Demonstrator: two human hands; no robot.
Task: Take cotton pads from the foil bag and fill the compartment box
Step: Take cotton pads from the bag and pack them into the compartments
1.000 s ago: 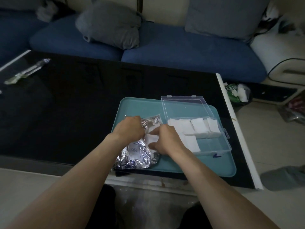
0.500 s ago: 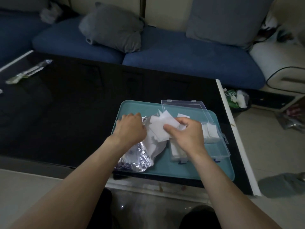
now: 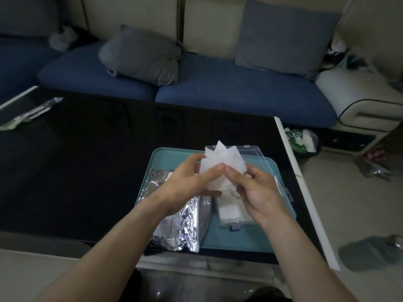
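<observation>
head view: both hands hold a fanned bunch of cotton pads [image 3: 220,164] above the teal tray [image 3: 239,240]. the left hand [image 3: 192,182] pinches it from nine o'clock, the right hand [image 3: 255,188] from three o'clock. the compartment box [image 3: 231,216] sits at six o'clock below them, the foil bag [image 3: 181,225] at seven o'clock. the loose fan could slip and scatter pads onto the tray. half a second ago only the right hand held the pads; the left rested on the bag.

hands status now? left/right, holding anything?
Left hand: pinching the fanned bunch of cotton pads, held above the tray.
Right hand: gripping the same bunch from the other side.
</observation>
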